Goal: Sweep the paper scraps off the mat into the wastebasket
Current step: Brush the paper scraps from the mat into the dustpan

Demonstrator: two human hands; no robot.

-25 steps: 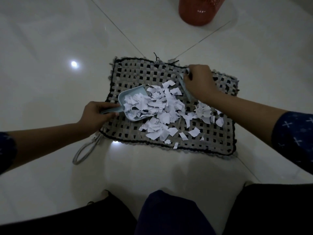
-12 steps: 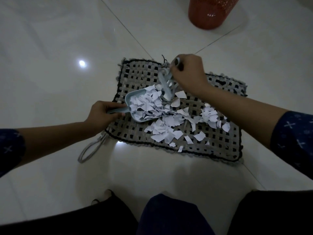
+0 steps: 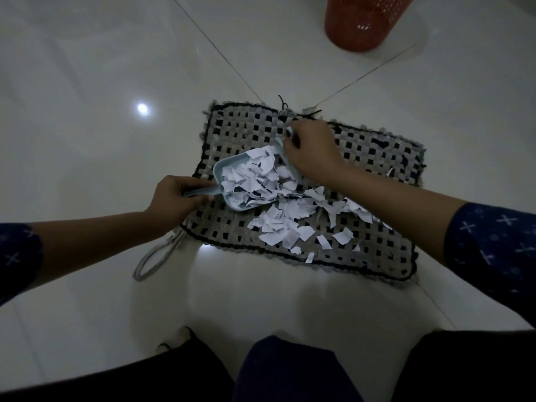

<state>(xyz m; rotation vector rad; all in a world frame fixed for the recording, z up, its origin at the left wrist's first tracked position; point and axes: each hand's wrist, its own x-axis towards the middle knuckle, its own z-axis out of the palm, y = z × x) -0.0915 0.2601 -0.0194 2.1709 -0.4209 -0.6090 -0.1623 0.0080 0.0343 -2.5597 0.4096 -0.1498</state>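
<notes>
Swept nearer, brush [image 3: 285,158] gripped in right hand [image 3: 311,149] packs scraps [image 3: 255,181] into left hand [image 3: 174,198]'s clasped dustpan [image 3: 229,166].

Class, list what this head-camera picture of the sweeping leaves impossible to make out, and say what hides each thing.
1. Wastebasket: its top and opening are cut off by the upper edge of the head view, so its contents are unknown.
2. Brush: mostly covered by the right hand; its bristles are unclear.
3. Dustpan handle: partly wrapped by the left hand.
4. Mat under the paper scraps and right forearm: hidden.
</notes>
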